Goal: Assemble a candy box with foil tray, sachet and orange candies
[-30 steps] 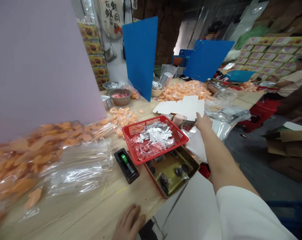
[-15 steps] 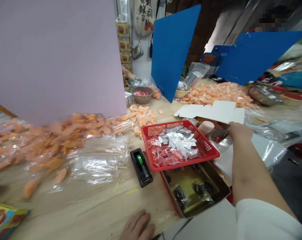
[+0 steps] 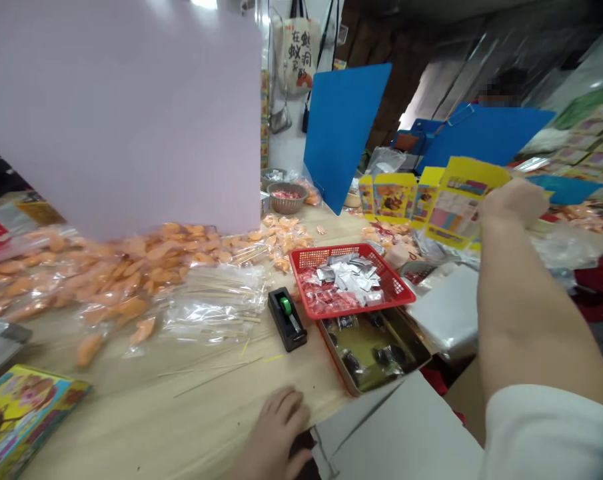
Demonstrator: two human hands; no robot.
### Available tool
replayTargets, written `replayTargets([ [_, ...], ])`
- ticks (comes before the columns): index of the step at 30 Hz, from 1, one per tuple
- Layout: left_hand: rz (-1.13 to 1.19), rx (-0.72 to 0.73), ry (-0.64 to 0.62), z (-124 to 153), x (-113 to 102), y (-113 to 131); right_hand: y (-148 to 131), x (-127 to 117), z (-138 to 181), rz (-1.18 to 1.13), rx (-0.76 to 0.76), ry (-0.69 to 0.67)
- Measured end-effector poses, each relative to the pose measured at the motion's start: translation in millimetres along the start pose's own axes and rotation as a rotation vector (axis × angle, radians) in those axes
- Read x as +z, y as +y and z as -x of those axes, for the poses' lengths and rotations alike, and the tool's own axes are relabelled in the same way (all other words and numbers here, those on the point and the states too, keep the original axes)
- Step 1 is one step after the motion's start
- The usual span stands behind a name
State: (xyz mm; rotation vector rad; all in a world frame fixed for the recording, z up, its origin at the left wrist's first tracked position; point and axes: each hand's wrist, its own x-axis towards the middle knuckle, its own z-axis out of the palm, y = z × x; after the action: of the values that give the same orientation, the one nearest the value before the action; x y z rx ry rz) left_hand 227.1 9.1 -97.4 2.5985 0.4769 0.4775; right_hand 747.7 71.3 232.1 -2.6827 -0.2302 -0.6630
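My right hand (image 3: 512,202) is raised above the table and closed on a flat, unfolded yellow printed carton (image 3: 431,197), which hangs tilted with its coloured side toward me. My left hand (image 3: 276,433) rests on the near edge of the wooden table (image 3: 146,413), fingers together and lying flat, holding nothing. Below the carton stands a red mesh basket (image 3: 350,280) of silver and red sachets, set partly over a metal tray (image 3: 376,350) with dark wrapped pieces. A black tape dispenser (image 3: 287,319) with a green roll lies beside the basket.
Orange snacks in clear bags (image 3: 106,280) and thin sticks cover the left of the table. A colourful box (image 3: 21,410) lies at the near left. A pink panel (image 3: 121,113) and blue dividers (image 3: 344,127) stand behind. Another person works behind the far divider (image 3: 501,87).
My right hand has lifted the flat carton off the table and turned it, so its yellow printed side now shows. The view has swung left; my left hand stayed put.
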Motion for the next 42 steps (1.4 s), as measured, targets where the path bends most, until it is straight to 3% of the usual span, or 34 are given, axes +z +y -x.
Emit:
replayTargets([
  [4, 0.213, -0.073, -0.002, -1.4, -7.7, 3.0, -22.1, -59.8, 44.4, -0.177, -0.188, 0.124],
  [7, 0.464, -0.133, 0.029, -4.5, -27.0, -0.8, -29.0, -85.8, 104.8, -0.306, -0.328, 0.185],
  [9, 0.629, -0.19, 0.117, -5.4, -54.1, -0.8, -26.1, -93.9, 159.6, -0.427, -0.383, 0.2],
  [13, 0.957, -0.179, 0.346, -1.1, -133.3, 12.3, -8.9, -95.2, 294.8, -0.634, -0.549, 0.171],
  [16, 1.14, -0.109, 0.452, 6.5, -183.8, 28.6, 0.8, -90.1, 398.1, -0.713, -0.784, -0.004],
  [18, 1.178, -0.091, 0.541, 14.9, -201.2, 36.9, 3.2, -85.8, 458.9, -0.79, -0.923, -0.157],
  [21, 1.183, -0.189, 0.713, 38.7, -203.0, 38.0, 5.8, -79.0, 533.4, -0.977, -1.108, -0.338],
  [24, 1.14, -0.412, 0.852, 79.0, -186.3, 23.8, 15.7, -74.2, 588.8, -1.066, -1.254, -0.456],
  [28, 1.103, -0.655, 0.976, 147.3, -160.2, -4.2, 47.8, -75.4, 644.8, -1.11, -1.399, -0.541],
  [31, 1.244, -0.703, 1.094, 196.8, -154.2, -18.2, 79.5, -74.8, 674.8, -1.2, -1.511, -0.637],
  [32, 1.29, -0.715, 1.121, 211.8, -154.8, -20.9, 88.1, -71.6, 680.9, -1.237, -1.478, -0.708],
  [34, 1.362, -0.77, 1.14, 239.0, -156.6, -24.0, 97.3, -58.9, 685.1, -1.285, -1.227, -0.945],
  [38, 1.451, -0.883, 1.025, 285.9, -150.7, -28.8, 80.9, -19.7, 662.2, -1.329, -0.388, -1.519],
  [40, 1.46, -0.93, 0.953, 308.3, -143.4, -34.0, 66.0, -4.0, 642.4, -1.378, -0.09, -1.635],
  [42, 1.424, -0.999, 0.941, 331.5, -137.2, -41.7, 55.7, 5.0, 625.0, -1.366, 0.08, -1.69],
])
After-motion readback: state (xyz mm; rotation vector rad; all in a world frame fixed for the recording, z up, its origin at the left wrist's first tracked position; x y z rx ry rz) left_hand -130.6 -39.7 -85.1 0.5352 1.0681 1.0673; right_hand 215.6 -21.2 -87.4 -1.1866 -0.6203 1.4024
